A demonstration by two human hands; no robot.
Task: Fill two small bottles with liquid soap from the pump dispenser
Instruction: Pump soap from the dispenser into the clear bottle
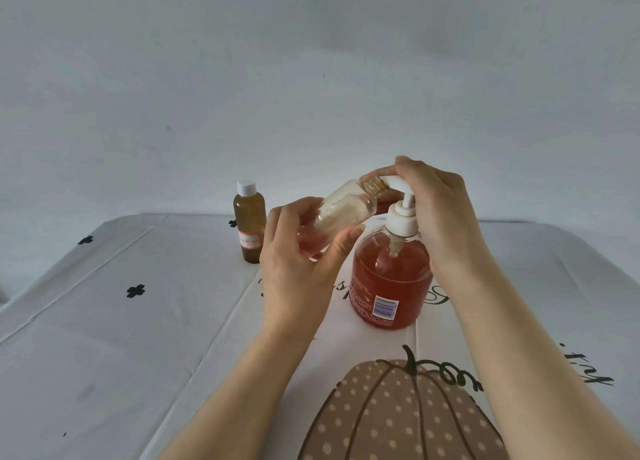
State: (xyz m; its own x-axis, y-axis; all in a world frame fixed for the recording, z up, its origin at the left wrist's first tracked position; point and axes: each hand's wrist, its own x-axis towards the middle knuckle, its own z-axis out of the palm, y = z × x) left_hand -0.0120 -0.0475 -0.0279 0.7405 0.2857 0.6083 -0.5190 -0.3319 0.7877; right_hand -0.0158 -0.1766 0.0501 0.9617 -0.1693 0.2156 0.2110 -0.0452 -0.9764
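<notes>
pump dispenser (391, 286), part full of red-orange soap, stands on the worktop (138, 338) just beyond a pumpkin print (398, 418) on the cloth. the left hand (294, 262) has its grip curled round a clear small bottle (346, 210), tilted with its open neck at the nozzle. the right hand (436, 210) has its grip curled over the pump head (391, 181). farther back on the left, a capped small bottle (250, 224) of amber liquid stands upright.

Bare left forearm (242, 376), bare right forearm (519, 355), left grip (298, 251) with a longish rounded thumbnail, right grip (446, 217) slender-fingered
</notes>
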